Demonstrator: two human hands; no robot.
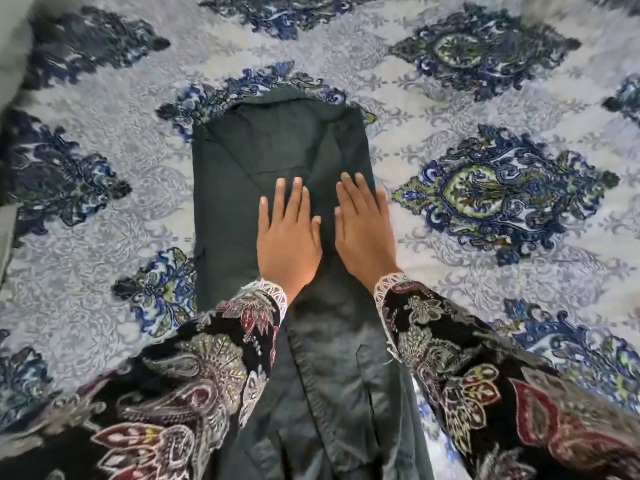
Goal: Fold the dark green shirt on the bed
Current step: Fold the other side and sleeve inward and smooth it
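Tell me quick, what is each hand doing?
Left hand: open, fingers straight, pressing flat on the dark green shirt.
Right hand: open, pressing the shirt too.

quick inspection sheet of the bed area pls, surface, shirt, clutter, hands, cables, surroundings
surface: bedspread, pale grey with blue-green medallions
job's things: dark green shirt laid lengthwise, sides folded in to a narrow strip, collar end far from the person
clutter: nothing seen
grippers: left hand and right hand flat on the shirt, fingers straight, side by side
cables: nothing seen
surroundings: patterned sleeves with lace cuffs; blurred pale shape at top left, cannot tell what
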